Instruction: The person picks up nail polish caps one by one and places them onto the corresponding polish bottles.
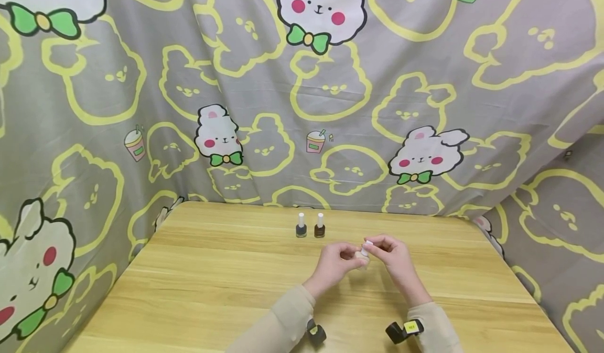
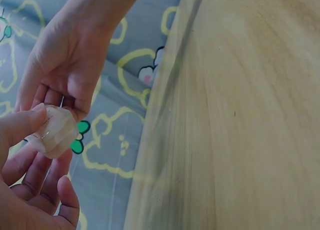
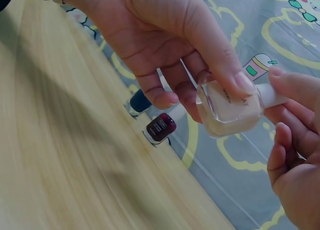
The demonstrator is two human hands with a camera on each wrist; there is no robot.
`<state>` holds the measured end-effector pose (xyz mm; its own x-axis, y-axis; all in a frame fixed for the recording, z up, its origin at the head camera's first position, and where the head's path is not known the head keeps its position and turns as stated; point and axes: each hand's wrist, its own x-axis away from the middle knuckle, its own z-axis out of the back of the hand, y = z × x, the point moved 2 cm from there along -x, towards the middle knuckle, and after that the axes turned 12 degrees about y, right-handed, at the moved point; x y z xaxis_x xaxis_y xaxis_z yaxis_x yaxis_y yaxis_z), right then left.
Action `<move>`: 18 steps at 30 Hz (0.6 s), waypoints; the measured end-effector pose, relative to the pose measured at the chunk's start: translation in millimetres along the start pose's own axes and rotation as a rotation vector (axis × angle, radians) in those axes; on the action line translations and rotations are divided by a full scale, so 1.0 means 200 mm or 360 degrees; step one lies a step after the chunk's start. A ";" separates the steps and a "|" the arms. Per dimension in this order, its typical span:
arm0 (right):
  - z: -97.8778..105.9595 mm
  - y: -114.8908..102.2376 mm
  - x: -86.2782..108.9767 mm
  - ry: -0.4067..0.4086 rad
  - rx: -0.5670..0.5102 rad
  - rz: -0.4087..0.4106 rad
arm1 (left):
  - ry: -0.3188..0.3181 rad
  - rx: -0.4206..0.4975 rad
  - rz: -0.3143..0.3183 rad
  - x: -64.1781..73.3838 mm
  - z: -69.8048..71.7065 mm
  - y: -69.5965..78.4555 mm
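Note:
My left hand [image 1: 332,265] holds a small bottle of cream nail polish [image 3: 230,109] above the table, thumb on its labelled side in the right wrist view. The white cap [image 3: 272,95] is pinched between thumb and fingers of my right hand [image 1: 395,258]. The bottle looks tilted, with the cap at its neck. From the left wrist view the glass base of the bottle [image 2: 55,132] shows, and the cap is hidden. Beyond the hands, two more nail polish bottles stand upright: a dark blue-grey one [image 1: 301,231] and a dark red-brown one [image 1: 320,231], both white-capped.
The wooden table [image 1: 212,279] stretches out on both sides of the hands. A grey curtain [image 1: 264,96] with cartoon animals hangs behind the table and along its sides. Black wrist devices [image 1: 398,333] are strapped at both sleeves.

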<state>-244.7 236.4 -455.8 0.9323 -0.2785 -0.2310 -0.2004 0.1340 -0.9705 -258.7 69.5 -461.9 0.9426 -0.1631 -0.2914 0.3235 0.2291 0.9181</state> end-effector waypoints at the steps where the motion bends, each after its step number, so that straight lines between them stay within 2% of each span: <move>1: 0.00 0.00 0.00 0.0032 0.0000 -0.0004 | 0.0002 -0.0001 0.0004 0.00 0.00 0.00; 6: -0.02 0.01 0.00 0.0169 0.0025 -0.0034 | 0.0032 -0.0012 -0.0003 0.01 0.00 0.00; 12: -0.04 0.00 0.01 0.0258 0.0020 -0.0039 | 0.0094 -0.0040 -0.0050 0.01 -0.01 0.00; 18: -0.06 0.00 0.02 0.0334 0.0061 -0.0080 | 0.0164 -0.0127 -0.0095 0.02 -0.01 0.01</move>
<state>-244.1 223.2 -457.4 0.8567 -0.4773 -0.1957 -0.1401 0.1499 -0.9787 -253.6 70.3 -462.5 0.9238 -0.0804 -0.3744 0.3807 0.2983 0.8753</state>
